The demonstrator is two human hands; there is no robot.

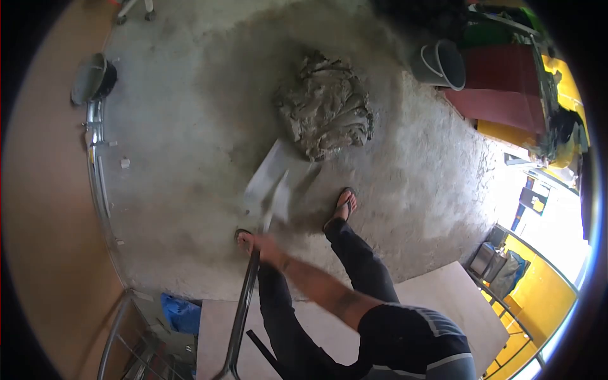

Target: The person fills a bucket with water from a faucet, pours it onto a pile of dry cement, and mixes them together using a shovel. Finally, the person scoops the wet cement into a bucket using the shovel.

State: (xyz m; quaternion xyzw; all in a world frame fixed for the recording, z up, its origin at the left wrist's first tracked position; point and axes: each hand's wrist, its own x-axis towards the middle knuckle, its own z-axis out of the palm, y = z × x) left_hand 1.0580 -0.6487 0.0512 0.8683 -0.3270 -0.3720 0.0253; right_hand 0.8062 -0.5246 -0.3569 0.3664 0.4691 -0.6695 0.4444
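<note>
Head view: concrete floor (174, 142) carries a heap of wet grey mix (326, 111), shovel (244, 297) with its blade (261, 175) motion-blurred just beside it. Grey bucket (437, 66) upper right, dark basin (95, 79) near left wall (50, 171), can't make out contents of either. Right hand (271, 251) wrapped round shovel shaft, left hand out of frame

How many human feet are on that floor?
2: the left foot, partly covered, beside the right hand in this view; the right foot, nearer the wet grey heap. No others show.
</note>
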